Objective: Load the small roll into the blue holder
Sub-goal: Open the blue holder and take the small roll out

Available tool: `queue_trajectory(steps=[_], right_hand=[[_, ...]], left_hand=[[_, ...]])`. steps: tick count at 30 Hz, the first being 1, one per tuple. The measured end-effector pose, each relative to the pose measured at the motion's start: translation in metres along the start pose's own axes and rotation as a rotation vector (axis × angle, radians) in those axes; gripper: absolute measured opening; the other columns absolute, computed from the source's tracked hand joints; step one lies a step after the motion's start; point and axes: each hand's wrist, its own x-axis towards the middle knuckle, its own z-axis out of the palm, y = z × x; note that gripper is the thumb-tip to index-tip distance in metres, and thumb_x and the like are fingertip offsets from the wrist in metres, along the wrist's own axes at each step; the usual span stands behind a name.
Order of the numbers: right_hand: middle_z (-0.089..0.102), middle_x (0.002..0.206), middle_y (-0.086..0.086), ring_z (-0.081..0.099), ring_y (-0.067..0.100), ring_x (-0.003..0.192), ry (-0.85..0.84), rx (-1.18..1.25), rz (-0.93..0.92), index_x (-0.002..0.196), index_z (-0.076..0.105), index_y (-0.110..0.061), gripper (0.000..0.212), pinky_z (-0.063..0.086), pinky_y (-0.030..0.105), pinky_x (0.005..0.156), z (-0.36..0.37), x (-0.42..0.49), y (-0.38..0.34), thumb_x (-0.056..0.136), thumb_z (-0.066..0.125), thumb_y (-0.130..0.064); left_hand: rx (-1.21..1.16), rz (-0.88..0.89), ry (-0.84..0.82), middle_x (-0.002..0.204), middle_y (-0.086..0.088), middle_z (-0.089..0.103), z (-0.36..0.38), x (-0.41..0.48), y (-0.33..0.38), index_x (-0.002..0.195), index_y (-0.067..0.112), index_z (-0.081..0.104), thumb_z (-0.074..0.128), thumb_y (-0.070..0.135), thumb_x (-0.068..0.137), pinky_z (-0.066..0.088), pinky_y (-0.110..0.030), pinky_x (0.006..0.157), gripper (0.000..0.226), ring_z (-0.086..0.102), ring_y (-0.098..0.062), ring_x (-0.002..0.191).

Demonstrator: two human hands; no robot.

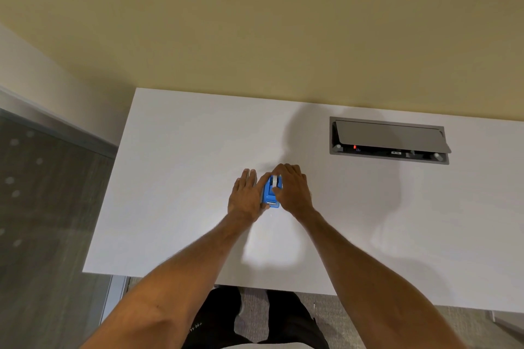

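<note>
Fingers of the right hand pinch the small roll in the blue tape dispenser. Left hand lies flat alongside it.

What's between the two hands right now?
In the head view, the blue holder sits between them, with the small white roll at its far end. The left hand lies against its side, and the right hand curls over the roll.

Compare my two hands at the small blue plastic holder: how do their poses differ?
The left hand lies flat on the white table, fingers straight, against the left side of the blue plastic holder; the right hand arches over it, fingers curled. The left hand only braces the holder; the right hand pinches the small white roll at its far end. Both touch the holder.
</note>
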Motion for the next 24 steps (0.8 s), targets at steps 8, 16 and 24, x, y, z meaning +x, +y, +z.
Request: queue_trajectory(steps=[8, 16, 24], right_hand=[[0.063, 0.122, -0.001, 0.059, 0.018, 0.114, 0.046, 0.081, 0.045, 0.124, 0.06, -0.019, 0.029, 0.05, 0.031, 0.099, -0.016, -0.011, -0.006, 0.096, 0.066, -0.023], [0.068, 0.125, 0.002, 0.061, 0.022, 0.117, 0.142, 0.308, 0.009, 0.122, 0.066, -0.012, 0.029, 0.052, 0.042, 0.103, -0.029, -0.03, -0.022, 0.093, 0.072, -0.017], [0.072, 0.115, 0.01, 0.066, 0.03, 0.108, 0.216, 0.59, -0.006, 0.117, 0.067, -0.002, 0.029, 0.057, 0.045, 0.1, -0.038, -0.057, -0.021, 0.089, 0.074, 0.001]], left_hand=[[-0.189, 0.083, -0.125, 0.177, -0.012, 0.006, -0.025, -0.007, 0.005, 0.168, 0.008, 0.0, 0.069, 0.032, 0.099, 0.015, -0.043, 0.136, 0.1, 0.007, -0.029, 0.166], [-0.759, -0.136, 0.122, 0.146, -0.01, 0.065, -0.061, -0.028, 0.01, 0.143, 0.011, 0.062, 0.04, 0.011, 0.109, 0.045, -0.044, 0.119, 0.04, 0.06, -0.03, 0.135], [-1.346, -0.201, -0.059, 0.112, -0.027, 0.073, -0.062, -0.049, 0.027, 0.128, -0.01, 0.066, 0.046, 0.022, 0.113, 0.052, -0.05, 0.116, 0.041, 0.068, -0.03, 0.102]])
